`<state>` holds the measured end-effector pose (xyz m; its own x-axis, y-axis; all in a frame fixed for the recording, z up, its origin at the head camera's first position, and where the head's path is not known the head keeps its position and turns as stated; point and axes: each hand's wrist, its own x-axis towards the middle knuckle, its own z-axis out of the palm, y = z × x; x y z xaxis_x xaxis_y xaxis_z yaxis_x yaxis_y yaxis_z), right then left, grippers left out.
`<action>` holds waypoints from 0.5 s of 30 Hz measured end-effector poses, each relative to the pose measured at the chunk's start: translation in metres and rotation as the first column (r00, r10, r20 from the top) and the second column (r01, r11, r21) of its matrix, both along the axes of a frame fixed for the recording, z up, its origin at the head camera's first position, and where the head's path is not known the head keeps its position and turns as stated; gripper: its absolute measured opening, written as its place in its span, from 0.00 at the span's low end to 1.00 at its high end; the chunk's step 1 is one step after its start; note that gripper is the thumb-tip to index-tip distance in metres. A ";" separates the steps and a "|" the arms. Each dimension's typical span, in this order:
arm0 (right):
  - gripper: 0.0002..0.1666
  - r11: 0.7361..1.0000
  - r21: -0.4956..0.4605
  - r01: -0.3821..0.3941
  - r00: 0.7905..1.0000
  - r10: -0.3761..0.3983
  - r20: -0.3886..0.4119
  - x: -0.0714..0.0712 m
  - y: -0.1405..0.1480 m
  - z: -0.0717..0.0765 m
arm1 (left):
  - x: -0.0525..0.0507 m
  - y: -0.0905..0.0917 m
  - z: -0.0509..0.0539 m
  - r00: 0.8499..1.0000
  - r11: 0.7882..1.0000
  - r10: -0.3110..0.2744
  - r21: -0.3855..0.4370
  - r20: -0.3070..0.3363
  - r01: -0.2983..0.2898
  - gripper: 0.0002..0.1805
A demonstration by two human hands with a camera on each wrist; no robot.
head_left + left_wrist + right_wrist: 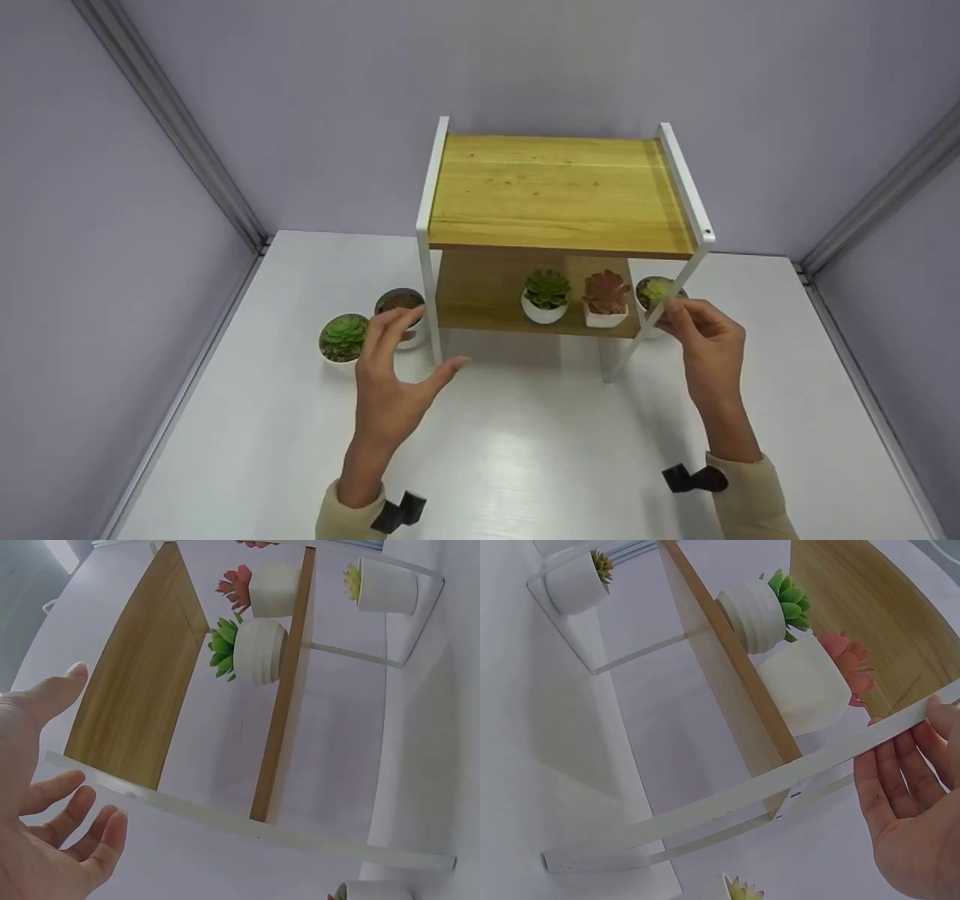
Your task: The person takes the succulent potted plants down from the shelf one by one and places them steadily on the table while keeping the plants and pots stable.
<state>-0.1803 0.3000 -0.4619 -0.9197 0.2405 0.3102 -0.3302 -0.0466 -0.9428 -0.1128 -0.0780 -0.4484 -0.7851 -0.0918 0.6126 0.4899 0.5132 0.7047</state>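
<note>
A small two-tier wooden shelf (562, 195) with white side frames stands on the white table. My right hand (709, 349) pinches the front upright of the right side frame (840, 750), thumb on one face and fingers on the other in the right wrist view. By the left side frame (202, 811), my left hand (390, 401) holds nothing, its thumb and fingers spread apart. On the lower board are a green succulent (546, 289) in a round white pot and a red succulent (605, 292) in a squarish white pot.
Right of the shelf, a yellow-green succulent (655, 289) in a white pot sits partly behind the upright. To the left stand a green potted succulent (345, 337) and another pot (400, 300), partly hidden by my left hand. Walls enclose the table's back and sides.
</note>
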 end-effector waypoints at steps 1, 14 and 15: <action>0.17 1.000 -0.003 0.000 1.000 0.000 -0.001 0.000 0.000 0.000 | 0.000 0.003 0.001 1.000 1.000 -0.006 0.000 0.007 0.006 0.39; 0.16 1.000 0.007 0.006 1.000 -0.006 0.009 0.000 0.000 0.000 | -0.003 0.043 0.005 0.995 0.999 -0.025 0.035 0.092 0.022 0.42; 0.16 1.000 0.008 0.007 1.000 -0.007 0.009 0.000 -0.001 0.000 | -0.003 0.047 0.005 0.995 0.999 -0.010 0.040 0.099 0.006 0.43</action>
<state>-0.1803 0.2994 -0.4615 -0.9207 0.2448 0.3040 -0.3222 -0.0372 -0.9459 -0.1161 -0.0314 -0.4431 -0.8423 -0.1083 0.5280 0.4208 0.4800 0.7698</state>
